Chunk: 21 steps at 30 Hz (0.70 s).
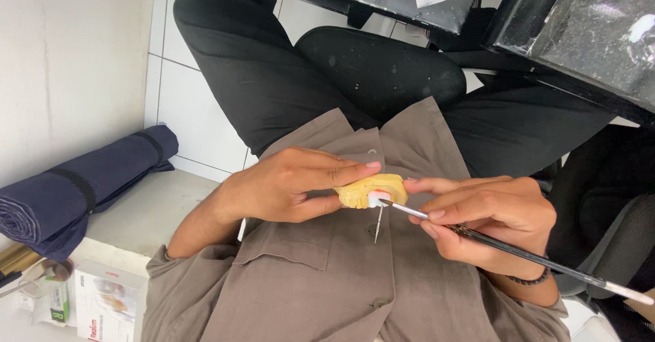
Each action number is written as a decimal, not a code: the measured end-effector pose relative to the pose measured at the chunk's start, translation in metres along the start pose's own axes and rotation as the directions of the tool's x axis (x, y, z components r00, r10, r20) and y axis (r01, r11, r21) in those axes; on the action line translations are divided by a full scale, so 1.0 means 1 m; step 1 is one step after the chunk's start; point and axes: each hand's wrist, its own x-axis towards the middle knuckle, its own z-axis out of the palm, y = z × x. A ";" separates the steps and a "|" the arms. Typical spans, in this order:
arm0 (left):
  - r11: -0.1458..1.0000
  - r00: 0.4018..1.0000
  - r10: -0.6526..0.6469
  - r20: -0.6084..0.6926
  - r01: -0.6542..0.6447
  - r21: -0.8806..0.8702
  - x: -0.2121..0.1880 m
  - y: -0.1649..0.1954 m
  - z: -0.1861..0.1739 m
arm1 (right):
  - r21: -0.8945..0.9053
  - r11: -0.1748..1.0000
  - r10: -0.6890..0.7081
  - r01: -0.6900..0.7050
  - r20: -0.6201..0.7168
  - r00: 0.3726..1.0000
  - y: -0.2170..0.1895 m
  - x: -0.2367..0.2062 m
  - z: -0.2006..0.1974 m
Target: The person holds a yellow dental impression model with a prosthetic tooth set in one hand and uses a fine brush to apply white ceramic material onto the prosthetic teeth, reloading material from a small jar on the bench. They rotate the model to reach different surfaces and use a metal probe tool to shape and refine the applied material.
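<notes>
Nearest me, right hand (488, 219) pinches a brush (518, 250), painting the yellow dental cast (372, 190) my left hand (286, 185) clasps; next needs steady strokes.

White printed box (102, 301) lower left, small green-labelled carton (59, 302) beside

Only one view is given, taken from a camera worn on the head and aimed steeply down along the person's own chest and lap. The hands are seen from close above, near the middle of the frame. The tiled floor (194, 103) is caught beyond the knees, and a dark surface (580, 28) at the top edge.
</notes>
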 end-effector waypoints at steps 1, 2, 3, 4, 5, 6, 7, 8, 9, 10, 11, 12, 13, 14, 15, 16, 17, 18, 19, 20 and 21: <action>1.000 1.000 -0.004 0.003 0.004 -0.003 0.001 0.000 0.000 | 0.007 1.000 -0.001 0.001 0.000 1.000 0.000 0.000 0.000; 1.000 1.000 -0.008 0.006 0.008 -0.005 0.001 -0.001 0.001 | 0.015 1.000 -0.003 0.003 -0.001 1.000 0.000 0.000 -0.001; 1.000 1.000 -0.012 0.009 0.012 -0.007 0.001 -0.001 0.001 | 0.014 1.000 -0.001 0.001 0.003 1.000 0.001 0.000 -0.001; 1.000 1.000 -0.011 0.005 0.012 -0.005 0.001 -0.001 0.001 | 0.014 1.000 0.000 0.000 0.006 1.000 0.001 0.000 -0.001; 1.000 1.000 -0.011 0.002 0.011 -0.002 0.001 -0.001 0.001 | 0.014 1.000 0.001 -0.001 0.009 1.000 0.001 0.000 -0.001; 1.000 1.000 -0.011 0.000 0.011 0.000 0.001 -0.001 0.001 | 0.018 1.000 -0.003 0.003 0.007 1.000 0.002 0.001 -0.001; 1.000 1.000 -0.011 0.001 0.011 -0.004 0.001 -0.001 0.001 | 0.022 1.000 -0.004 0.004 0.006 1.000 0.002 0.001 -0.001; 1.000 1.000 -0.011 0.002 0.011 -0.007 0.001 -0.002 0.001 | 0.026 1.000 -0.008 0.008 0.004 1.000 0.003 0.001 -0.001; 1.000 1.000 -0.009 0.002 0.009 -0.009 0.001 -0.002 0.001 | 0.020 1.000 -0.006 0.006 0.005 1.000 0.003 0.001 -0.001; 1.000 1.000 -0.006 0.002 0.006 -0.008 0.001 -0.002 0.001 | 0.016 1.000 -0.004 0.004 0.006 1.000 0.003 0.001 -0.001; 1.000 1.000 -0.003 0.000 0.003 -0.008 0.001 -0.002 0.001 | 0.011 1.000 -0.001 0.001 0.008 1.000 0.002 0.001 -0.001; 1.000 1.000 -0.001 0.000 0.001 -0.009 0.001 -0.002 0.001 | 0.008 1.000 0.001 -0.001 0.005 1.000 0.002 0.001 -0.001; 1.000 1.000 -0.003 0.002 0.003 -0.008 0.001 -0.002 0.001 | 0.004 1.000 0.001 -0.001 0.002 1.000 0.002 0.001 0.000; 1.000 1.000 -0.005 0.004 0.005 -0.007 0.001 -0.003 0.002 | -0.001 1.000 0.002 -0.002 -0.001 1.000 0.002 0.001 0.000; 1.000 1.000 -0.007 0.007 0.007 -0.006 0.001 -0.003 0.002 | 0.009 1.000 -0.003 0.003 -0.002 1.000 0.002 0.000 0.000; 1.000 1.000 -0.005 0.007 0.005 -0.004 0.001 -0.003 0.002 | 0.020 1.000 -0.007 0.007 -0.002 1.000 0.002 0.000 0.001; 1.000 1.000 -0.004 0.007 0.004 -0.001 0.000 -0.003 0.001 | 0.030 0.999 -0.011 0.011 -0.003 1.000 0.002 0.000 0.001; 1.000 1.000 -0.003 0.007 0.003 0.001 0.000 -0.003 0.001 | 0.031 0.999 -0.012 0.012 -0.008 1.000 0.003 0.000 0.001; 1.000 1.000 -0.006 0.007 0.006 0.001 0.000 -0.004 0.002 | 0.033 0.999 -0.012 0.013 -0.012 1.000 0.003 0.000 0.001; 1.000 1.000 -0.008 0.007 0.008 0.001 0.001 -0.004 0.002 | 0.035 0.999 -0.014 0.014 -0.016 1.000 0.004 0.000 0.001; 1.000 1.000 -0.009 0.008 0.009 0.001 0.001 -0.005 0.003 | 0.017 1.000 -0.014 0.014 -0.012 1.000 0.004 0.000 0.000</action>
